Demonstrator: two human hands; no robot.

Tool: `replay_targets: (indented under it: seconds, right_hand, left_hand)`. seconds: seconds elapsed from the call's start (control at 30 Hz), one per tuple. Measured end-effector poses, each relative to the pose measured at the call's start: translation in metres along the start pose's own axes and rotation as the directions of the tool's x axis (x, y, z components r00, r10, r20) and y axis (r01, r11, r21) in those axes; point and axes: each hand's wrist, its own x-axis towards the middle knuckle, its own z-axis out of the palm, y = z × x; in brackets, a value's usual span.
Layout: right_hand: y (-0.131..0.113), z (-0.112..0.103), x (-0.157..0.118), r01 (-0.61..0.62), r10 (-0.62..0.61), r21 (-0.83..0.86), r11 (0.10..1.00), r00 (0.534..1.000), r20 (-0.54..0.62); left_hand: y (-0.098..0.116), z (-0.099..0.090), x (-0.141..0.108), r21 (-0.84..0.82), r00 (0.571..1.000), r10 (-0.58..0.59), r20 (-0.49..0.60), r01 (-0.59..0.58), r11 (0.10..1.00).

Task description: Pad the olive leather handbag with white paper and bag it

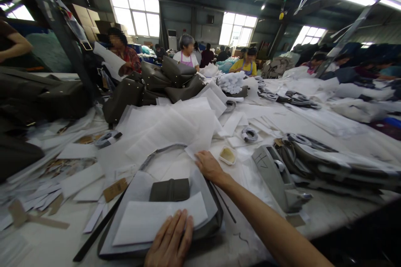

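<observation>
A dark olive handbag [209, 229] lies flat before me, mostly covered by thin white wrapping. Its wrapped handle [163, 148] arches away from me, and an olive strap piece [171, 190] shows in the middle. My left hand [171, 240] rests flat, fingers stretched out, on a folded white sheet [150, 219] on top of the bag. Beyond the bag's right side, my right hand [210, 167] has its fingers curled closed at the corner of a thin white foam sheet [197, 142] from the pile [169, 121]. Its fingertips are partly hidden.
A tape dispenser [272, 177] and a small dish [227, 155] stand to the right, near stacked wrapped bags [338, 167]. Paper scraps and brown card [115, 189] litter the left. Olive bags [169, 77] are heaped at the back; co-workers [187, 54] are beyond.
</observation>
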Motion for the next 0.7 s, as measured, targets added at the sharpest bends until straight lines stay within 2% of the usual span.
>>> replay_targets:
  seconds: [0.1,0.2,0.33,0.4,0.53,0.63,0.7]
  right_hand:
    - [-0.002,0.001,0.006,0.062,-0.054,-0.111,0.992,0.996,0.073]
    - [0.006,-0.021,-0.003,0.080,-0.064,-0.213,0.974,0.995,0.080]
    - [0.028,-0.061,-0.028,-0.039,0.025,-0.413,0.910,0.999,-0.040]
    - [0.042,-0.072,-0.038,-0.094,0.068,-0.496,0.863,0.995,-0.070]
    - [0.062,-0.073,-0.047,-0.086,0.085,-0.577,0.812,0.996,-0.029]
    - [0.064,-0.075,-0.045,-0.082,0.083,-0.590,0.803,0.996,-0.026]
    - [0.061,-0.087,-0.043,-0.099,0.094,-0.585,0.805,0.995,-0.039]
  left_hand:
    - [0.001,-0.001,0.001,0.000,1.000,-0.018,0.003,0.018,1.000]
    - [0.001,-0.001,0.002,0.013,1.000,0.005,-0.006,-0.005,1.000]
    - [0.001,0.000,0.000,-0.001,1.000,0.007,-0.001,-0.007,1.000]
    - [0.002,0.000,-0.001,-0.010,1.000,-0.014,0.004,0.014,1.000]
    - [0.002,0.001,-0.001,-0.016,0.999,-0.031,0.008,0.031,0.999]
    - [0.001,-0.001,0.001,-0.002,1.000,-0.003,0.015,0.003,1.000]
    - [0.000,-0.003,0.002,0.006,1.000,0.011,0.017,-0.011,1.000]
